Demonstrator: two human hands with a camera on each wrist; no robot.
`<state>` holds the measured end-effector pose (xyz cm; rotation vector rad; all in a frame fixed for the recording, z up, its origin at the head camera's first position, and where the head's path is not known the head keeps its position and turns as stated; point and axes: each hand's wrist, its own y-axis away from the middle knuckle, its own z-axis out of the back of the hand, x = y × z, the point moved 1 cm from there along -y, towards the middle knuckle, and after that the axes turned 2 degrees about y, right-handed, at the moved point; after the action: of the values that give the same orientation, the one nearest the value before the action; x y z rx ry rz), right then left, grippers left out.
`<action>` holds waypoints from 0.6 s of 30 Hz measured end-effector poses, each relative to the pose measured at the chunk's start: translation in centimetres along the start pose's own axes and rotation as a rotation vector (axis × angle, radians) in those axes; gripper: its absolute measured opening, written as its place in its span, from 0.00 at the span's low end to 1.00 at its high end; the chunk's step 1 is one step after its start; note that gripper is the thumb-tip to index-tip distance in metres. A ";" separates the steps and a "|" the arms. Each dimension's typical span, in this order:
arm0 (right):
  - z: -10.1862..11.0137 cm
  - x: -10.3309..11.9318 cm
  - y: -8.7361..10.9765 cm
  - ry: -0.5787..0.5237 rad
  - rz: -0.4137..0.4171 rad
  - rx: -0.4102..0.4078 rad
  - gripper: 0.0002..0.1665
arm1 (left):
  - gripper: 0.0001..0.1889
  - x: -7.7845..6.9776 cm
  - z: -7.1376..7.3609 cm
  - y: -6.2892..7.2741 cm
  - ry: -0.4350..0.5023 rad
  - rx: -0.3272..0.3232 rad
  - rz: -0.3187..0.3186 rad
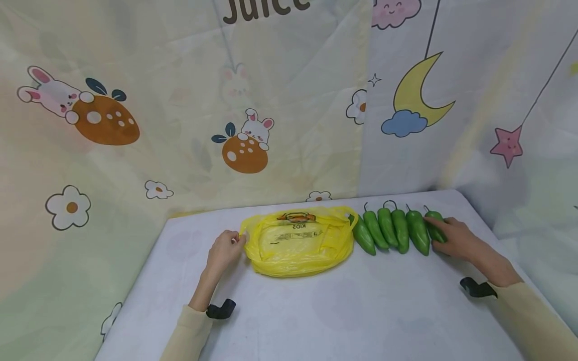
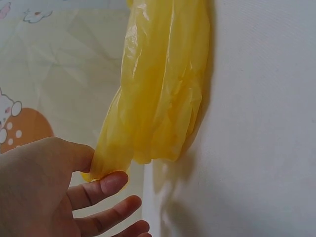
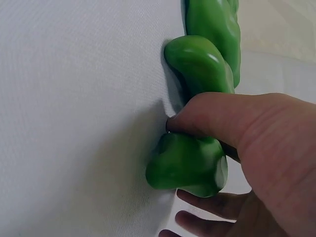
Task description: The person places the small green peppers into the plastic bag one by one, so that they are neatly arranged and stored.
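Observation:
My left hand [image 1: 224, 249] pinches the left edge of a yellow plastic bag [image 1: 289, 268] between thumb and forefinger; the other fingers are spread apart in the left wrist view. The bag lies on the table with its mouth spread, printed lettering showing inside. To its right, several green peppers [image 1: 401, 231] lie side by side in a row, stems toward the back. My right hand [image 1: 462, 243] grips the rightmost pepper [image 3: 185, 165], thumb on one side and fingers on the other. Its neighbour [image 3: 202, 61] lies close by the thumb.
A white cloth covers the table [image 1: 361, 311]. Behind it hangs a patterned curtain [image 1: 180, 150] with rabbits, flowers and a moon, and more fabric stands at the right side. Both forearms wear beige sleeves [image 1: 187, 333], each with a black wrist piece [image 1: 221, 309].

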<state>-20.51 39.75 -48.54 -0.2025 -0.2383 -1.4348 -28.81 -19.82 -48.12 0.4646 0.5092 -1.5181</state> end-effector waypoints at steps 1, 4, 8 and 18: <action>0.0 0.0 0.0 -0.002 -0.002 0.001 0.40 | 0.17 0.0 0.0 0.0 0.000 0.001 0.003; 0.1 0.1 -0.1 -0.012 -0.009 0.006 0.40 | 0.17 0.0 0.0 0.0 -0.002 0.003 0.010; 0.4 0.1 0.0 -0.011 -0.003 0.004 0.39 | 0.17 0.0 0.0 0.0 -0.001 0.002 0.005; 1.1 -0.5 0.0 -0.006 -0.005 -0.016 0.40 | 0.17 0.0 -0.1 -0.1 -0.020 0.008 0.007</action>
<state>-20.63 40.47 -47.64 -0.2200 -0.2325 -1.4415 -28.89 -19.81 -48.20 0.4559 0.4857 -1.5173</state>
